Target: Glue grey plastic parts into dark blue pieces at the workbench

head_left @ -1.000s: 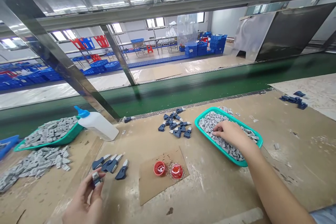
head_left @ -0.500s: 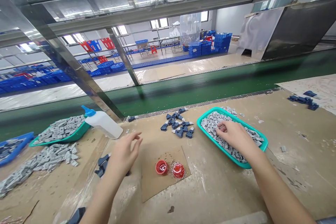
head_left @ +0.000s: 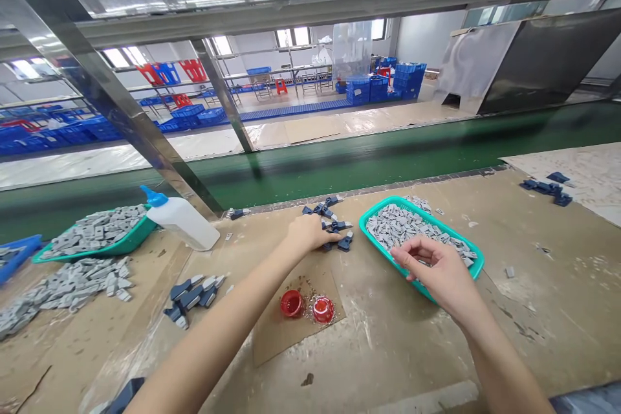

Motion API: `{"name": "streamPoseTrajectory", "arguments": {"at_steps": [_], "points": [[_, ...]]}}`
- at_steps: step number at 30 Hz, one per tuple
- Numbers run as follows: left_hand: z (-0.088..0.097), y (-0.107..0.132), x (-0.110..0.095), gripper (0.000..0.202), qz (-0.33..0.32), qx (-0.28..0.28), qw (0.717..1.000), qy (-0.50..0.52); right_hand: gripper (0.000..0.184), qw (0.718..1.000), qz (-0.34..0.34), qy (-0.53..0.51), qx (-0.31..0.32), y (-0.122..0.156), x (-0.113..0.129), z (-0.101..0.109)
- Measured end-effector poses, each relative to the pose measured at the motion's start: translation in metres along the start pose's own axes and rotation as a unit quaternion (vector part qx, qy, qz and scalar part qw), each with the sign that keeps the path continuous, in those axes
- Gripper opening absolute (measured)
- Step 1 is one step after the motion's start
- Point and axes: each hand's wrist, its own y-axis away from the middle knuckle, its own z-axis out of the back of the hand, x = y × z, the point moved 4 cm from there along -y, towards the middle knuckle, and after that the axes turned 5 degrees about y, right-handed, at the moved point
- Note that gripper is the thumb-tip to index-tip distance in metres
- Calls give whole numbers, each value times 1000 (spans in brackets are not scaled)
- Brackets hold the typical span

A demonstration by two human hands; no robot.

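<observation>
Workbench (head_left: pixel 557 310) holds a teal tray (head_left: pixel 383 257) heaped with grey parts (head_left: pixel 402 223); right hand (head_left: pixel 436 272) curls above them, grip unclear; left hand (head_left: pixel 308 234) lies on navy parts (head_left: pixel 344 244).

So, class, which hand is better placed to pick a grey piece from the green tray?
Probably the right hand: it is over the tray, while the left hand is on the blue pieces.

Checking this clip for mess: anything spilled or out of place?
Loose grey pieces lie heaped on the bench outside the left teal tray, and a white squeeze bottle lies on its side.
</observation>
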Motion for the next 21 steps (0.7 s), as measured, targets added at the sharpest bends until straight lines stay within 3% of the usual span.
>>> {"name": "streamPoseTrajectory", "arguments": {"at_steps": [2,5,11,13,16,21], "points": [[2,1,10,40,-4,41,999,31,30,1000,-9,-12,6,4,-1,-7],[8,10,31,43,-7,82,992,96,32,999,-12,-29,24,8,-6,-18],[19,56,68,44,-45,85,959,265,29,995,-26,-40,84,17,-21,-49],[20,80,76,47,-62,63,918,386,30,994,-49,-50,89,20,-27,-59],[12,114,87,51,-25,24,824,565,31,992,-70,-54,94,26,-30,-74],[-5,159,99,46,42,-56,687,723,31,982,-94,-86,137,33,-23,-99]]}}
